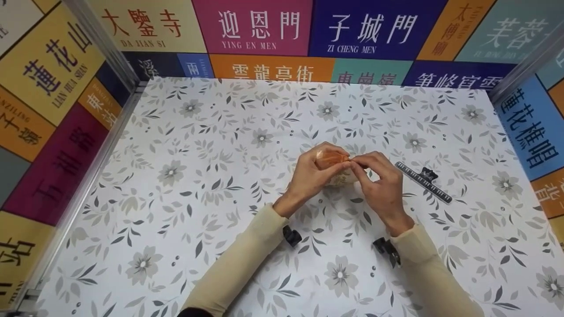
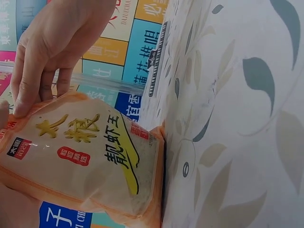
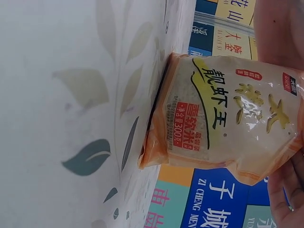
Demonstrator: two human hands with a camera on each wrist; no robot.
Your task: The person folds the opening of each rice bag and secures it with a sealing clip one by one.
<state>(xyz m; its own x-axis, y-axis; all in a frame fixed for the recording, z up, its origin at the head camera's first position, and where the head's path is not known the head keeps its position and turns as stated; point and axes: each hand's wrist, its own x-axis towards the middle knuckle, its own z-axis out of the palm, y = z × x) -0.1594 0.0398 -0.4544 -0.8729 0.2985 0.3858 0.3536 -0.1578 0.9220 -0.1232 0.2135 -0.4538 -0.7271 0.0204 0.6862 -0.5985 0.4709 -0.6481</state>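
A bag of rice (image 2: pixel 90 147) with orange edges, gold characters and a 300-gram label (image 3: pixel 183 126) stands on the table. It leans a little, its bottom end resting on the cloth. My left hand (image 1: pixel 308 171) grips the bag's upper part from the left side, the thumb near the top edge. My right hand (image 1: pixel 382 182) pinches the gathered orange top of the bag between thumb and index finger, close against the left fingertips. From the left wrist, the right hand (image 2: pixel 57 47) shows its other fingers bent. Whether the bag's top is sealed is hidden.
Right of the hands lies a ruler (image 1: pixel 423 182) with a black-and-white key pattern, and a small black clip (image 1: pixel 429 174) touches its far edge. The floral tablecloth (image 1: pixel 198 193) reaches up to panels (image 1: pixel 255 26) of coloured signs at the back and sides.
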